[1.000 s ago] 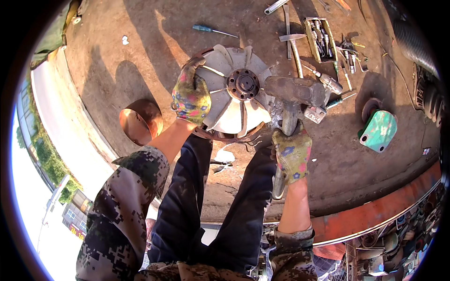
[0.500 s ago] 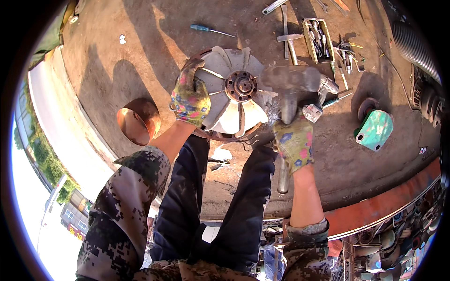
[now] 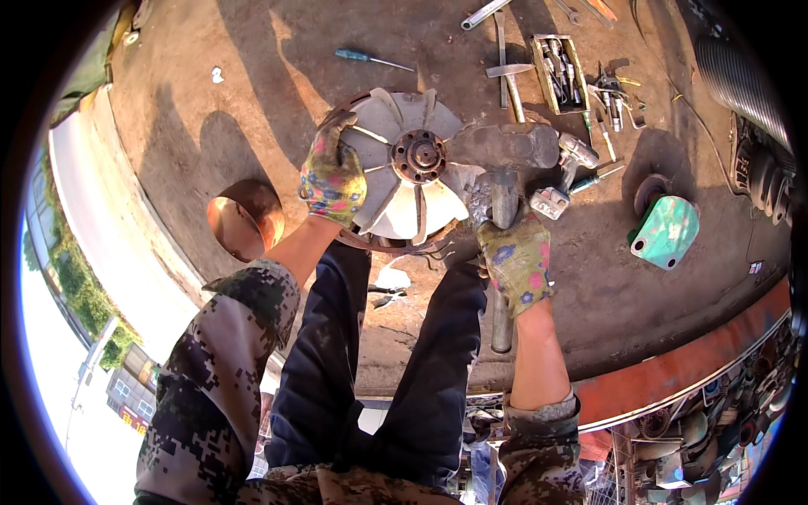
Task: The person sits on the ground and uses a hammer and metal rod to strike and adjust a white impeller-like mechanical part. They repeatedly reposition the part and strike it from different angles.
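Observation:
A round finned metal wheel, like a fan impeller, lies on the ground before my legs, with a dark bolted hub at its centre. My left hand, in a flowered work glove, is closed on the wheel's left rim. In the matching glove, my right hand grips the handle of a sledgehammer. Its heavy head overlaps the wheel's right side, pointing toward the hub; whether they touch I cannot tell. The handle's lower end sticks out below my fist.
Right of the hammer lie a cordless impact wrench, a cross-peen hammer and a socket box. A green metal part stands farther right. On the left sits a rusty ring; a blue screwdriver lies beyond the wheel.
The sledgehammer's head, blurred before, is now sharp and reaches slightly farther left over the wheel. My left hand keeps its hold on the rim. The whole view has shifted slightly.

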The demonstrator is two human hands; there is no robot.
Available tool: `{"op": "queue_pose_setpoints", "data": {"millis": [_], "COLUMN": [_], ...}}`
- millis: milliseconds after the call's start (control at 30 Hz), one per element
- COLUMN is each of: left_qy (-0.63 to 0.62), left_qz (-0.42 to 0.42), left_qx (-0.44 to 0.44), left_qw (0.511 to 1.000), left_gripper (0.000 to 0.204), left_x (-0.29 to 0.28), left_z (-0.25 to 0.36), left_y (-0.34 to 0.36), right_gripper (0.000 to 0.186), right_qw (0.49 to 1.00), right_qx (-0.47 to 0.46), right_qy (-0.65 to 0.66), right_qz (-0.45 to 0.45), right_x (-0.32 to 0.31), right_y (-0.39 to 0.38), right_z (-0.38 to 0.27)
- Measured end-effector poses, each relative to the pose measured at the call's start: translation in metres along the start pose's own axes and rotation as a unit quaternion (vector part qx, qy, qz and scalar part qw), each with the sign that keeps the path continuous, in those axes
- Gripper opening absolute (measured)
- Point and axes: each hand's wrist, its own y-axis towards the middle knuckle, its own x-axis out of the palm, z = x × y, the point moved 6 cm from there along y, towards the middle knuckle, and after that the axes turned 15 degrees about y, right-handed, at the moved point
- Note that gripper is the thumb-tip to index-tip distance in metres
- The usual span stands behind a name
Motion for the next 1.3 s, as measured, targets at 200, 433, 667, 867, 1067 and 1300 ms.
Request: {"op": "queue_pose_setpoints", "data": {"millis": [200, 433, 667, 867, 1067, 1300], "left_qy": [-0.021, -0.028, -0.049, 0.006, 0.014, 0.032], "left_qz": [0.005, 0.007, -0.028, -0.015, -0.034, -0.035], "left_qx": [-0.016, -0.002, -0.063, -0.062, -0.089, -0.081], "left_qw": [1.000, 1.000, 0.996, 0.998, 0.995, 0.996], "left_gripper": [0.049, 0.047, 0.043, 0.041, 0.040, 0.035], "left_x": [0.000, 0.003, 0.008, 0.003, -0.003, 0.004], "left_z": [-0.007, -0.010, -0.012, -0.017, -0.014, -0.014], "left_y": [0.002, 0.001, 0.002, 0.000, -0.002, 0.000], "right_gripper": [0.030, 0.024, 0.026, 0.030, 0.031, 0.028], "right_qw": [0.994, 0.953, 0.961, 0.963, 0.969, 0.965], "right_qx": [-0.094, 0.217, 0.264, 0.266, 0.236, 0.252], "right_qy": [0.024, 0.208, 0.082, 0.011, -0.059, -0.078], "right_qz": [0.054, 0.030, 0.019, -0.037, -0.042, 0.007], "right_x": [-0.021, -0.040, -0.077, -0.108, -0.131, -0.181], "right_y": [-0.012, -0.051, -0.067, -0.073, -0.087, -0.097], "right_z": [-0.010, 0.057, 0.137, 0.182, 0.172, 0.199]}}
